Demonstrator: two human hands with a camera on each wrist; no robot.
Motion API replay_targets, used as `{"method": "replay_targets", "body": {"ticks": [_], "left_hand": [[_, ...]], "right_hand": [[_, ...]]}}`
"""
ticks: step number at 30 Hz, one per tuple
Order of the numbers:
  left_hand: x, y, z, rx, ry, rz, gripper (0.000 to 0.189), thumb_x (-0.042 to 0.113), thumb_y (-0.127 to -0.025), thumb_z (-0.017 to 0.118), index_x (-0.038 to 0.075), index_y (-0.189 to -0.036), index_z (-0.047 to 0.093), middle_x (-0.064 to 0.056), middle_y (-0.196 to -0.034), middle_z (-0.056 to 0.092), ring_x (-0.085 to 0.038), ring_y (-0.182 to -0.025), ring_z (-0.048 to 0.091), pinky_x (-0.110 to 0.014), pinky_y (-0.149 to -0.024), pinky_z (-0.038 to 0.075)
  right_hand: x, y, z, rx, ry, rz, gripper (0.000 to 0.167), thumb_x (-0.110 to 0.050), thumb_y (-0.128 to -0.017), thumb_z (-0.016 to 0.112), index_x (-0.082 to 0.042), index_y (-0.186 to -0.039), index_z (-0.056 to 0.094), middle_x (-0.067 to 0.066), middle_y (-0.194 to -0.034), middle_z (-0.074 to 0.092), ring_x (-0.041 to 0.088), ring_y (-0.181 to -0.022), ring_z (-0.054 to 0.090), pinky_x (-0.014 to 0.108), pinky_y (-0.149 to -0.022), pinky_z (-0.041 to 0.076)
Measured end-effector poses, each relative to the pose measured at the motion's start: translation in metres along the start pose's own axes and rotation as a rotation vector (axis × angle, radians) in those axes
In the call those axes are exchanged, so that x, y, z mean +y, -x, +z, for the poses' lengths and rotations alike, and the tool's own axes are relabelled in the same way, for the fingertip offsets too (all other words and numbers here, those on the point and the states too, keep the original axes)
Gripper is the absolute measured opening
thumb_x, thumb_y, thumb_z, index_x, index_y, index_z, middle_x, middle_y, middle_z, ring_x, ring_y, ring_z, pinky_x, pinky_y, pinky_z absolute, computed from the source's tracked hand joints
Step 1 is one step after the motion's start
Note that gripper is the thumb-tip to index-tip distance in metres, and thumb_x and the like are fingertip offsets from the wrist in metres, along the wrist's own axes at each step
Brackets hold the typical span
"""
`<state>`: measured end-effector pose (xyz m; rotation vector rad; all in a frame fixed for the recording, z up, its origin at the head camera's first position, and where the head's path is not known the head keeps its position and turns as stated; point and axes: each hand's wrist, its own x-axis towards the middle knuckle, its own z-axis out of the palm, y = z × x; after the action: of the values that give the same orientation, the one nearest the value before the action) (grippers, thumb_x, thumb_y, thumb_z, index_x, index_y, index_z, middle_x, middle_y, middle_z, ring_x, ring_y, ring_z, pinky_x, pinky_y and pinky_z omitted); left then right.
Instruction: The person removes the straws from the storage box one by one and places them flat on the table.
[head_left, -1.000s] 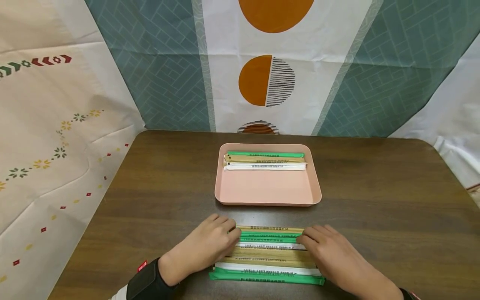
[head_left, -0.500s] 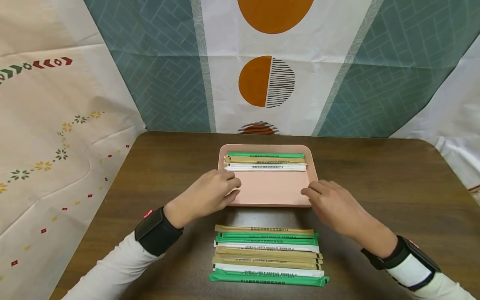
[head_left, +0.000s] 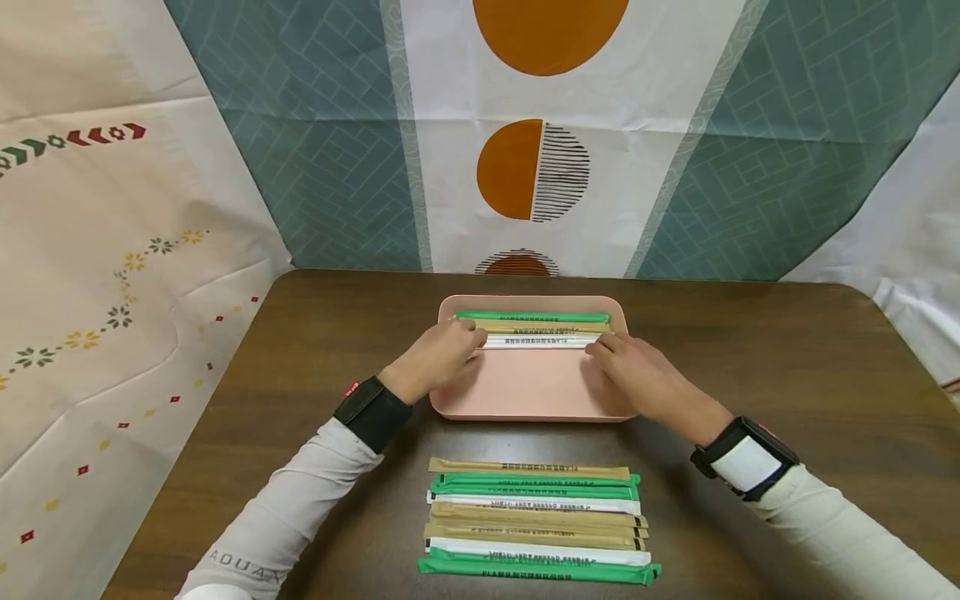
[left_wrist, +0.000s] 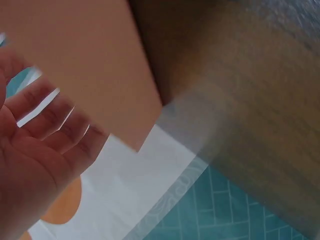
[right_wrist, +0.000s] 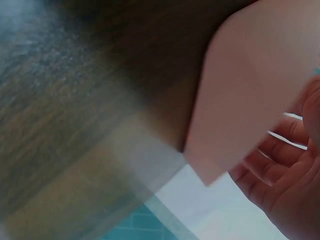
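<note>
Inside the pink tray, a green-wrapped straw, tan-wrapped straw and white-wrapped straw lie side by side along the far wall. My left hand reaches over the tray's left side, fingertips at the left end of the white straw. At its right end is my right hand. Both hands cover the straw's ends, so any contact is hidden. In the wrist views, the left fingers and right fingers look loosely extended, their tips hidden behind the tray wall.
On the brown table, nearer than the tray, lies a row of wrapped straws in tan, green and white. Patterned cloth hangs behind the table's far edge. A cream cloth borders the left side.
Both hands have moved away from the near row of straws, forward over the tray, and up to the white straw's ends. The straws in the tray show no clear movement.
</note>
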<state>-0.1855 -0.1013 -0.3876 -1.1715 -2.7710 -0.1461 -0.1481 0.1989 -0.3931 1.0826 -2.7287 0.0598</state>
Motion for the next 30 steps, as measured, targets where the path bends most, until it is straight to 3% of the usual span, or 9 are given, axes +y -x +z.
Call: {"method": "replay_targets", "body": {"ticks": [4, 9, 14, 18, 30], "left_hand": [[-0.002, -0.004, 0.009, -0.026, 0.002, -0.019, 0.004, 0.006, -0.091, 0.064, 0.002, -0.091, 0.064, -0.011, -0.084, 0.060, -0.022, -0.080, 0.061, -0.037, -0.074, 0.051], [-0.004, -0.007, 0.015, -0.013, -0.022, -0.048, 0.008, 0.005, -0.090, 0.065, 0.002, -0.098, 0.062, -0.013, -0.086, 0.059, -0.025, -0.081, 0.060, -0.037, -0.070, 0.051], [-0.006, -0.009, 0.018, -0.007, -0.047, -0.061, 0.010, 0.001, -0.092, 0.062, 0.002, -0.102, 0.062, -0.013, -0.088, 0.058, -0.026, -0.080, 0.058, -0.034, -0.065, 0.050], [-0.007, -0.010, 0.019, 0.001, -0.051, -0.056, 0.009, 0.001, -0.091, 0.063, 0.003, -0.099, 0.065, -0.013, -0.089, 0.060, -0.028, -0.083, 0.059, -0.035, -0.070, 0.050], [-0.006, -0.007, 0.019, 0.035, -0.070, -0.026, 0.012, 0.005, -0.091, 0.065, 0.006, -0.103, 0.063, -0.011, -0.096, 0.061, -0.029, -0.090, 0.060, -0.038, -0.079, 0.049]], "right_hand": [[0.005, -0.007, 0.011, 0.007, 0.019, -0.005, 0.032, 0.006, -0.080, 0.074, 0.006, -0.109, 0.062, 0.015, -0.096, 0.057, 0.023, -0.083, 0.053, 0.032, -0.062, 0.046], [0.009, -0.012, 0.019, 0.031, 0.032, 0.000, 0.035, 0.005, -0.082, 0.071, 0.007, -0.114, 0.058, 0.020, -0.105, 0.056, 0.028, -0.092, 0.056, 0.036, -0.069, 0.051], [0.012, -0.015, 0.024, 0.058, 0.028, -0.006, 0.029, 0.005, -0.082, 0.071, 0.006, -0.109, 0.061, 0.017, -0.097, 0.055, 0.028, -0.089, 0.056, 0.037, -0.066, 0.050], [0.013, -0.017, 0.025, 0.062, 0.040, -0.006, 0.024, 0.002, -0.081, 0.073, 0.004, -0.102, 0.062, 0.014, -0.088, 0.054, 0.026, -0.084, 0.055, 0.035, -0.064, 0.049], [0.015, -0.015, 0.025, 0.056, 0.001, 0.028, 0.021, -0.001, -0.079, 0.076, -0.002, -0.088, 0.057, 0.010, -0.083, 0.052, 0.022, -0.077, 0.053, 0.033, -0.061, 0.047]]}}
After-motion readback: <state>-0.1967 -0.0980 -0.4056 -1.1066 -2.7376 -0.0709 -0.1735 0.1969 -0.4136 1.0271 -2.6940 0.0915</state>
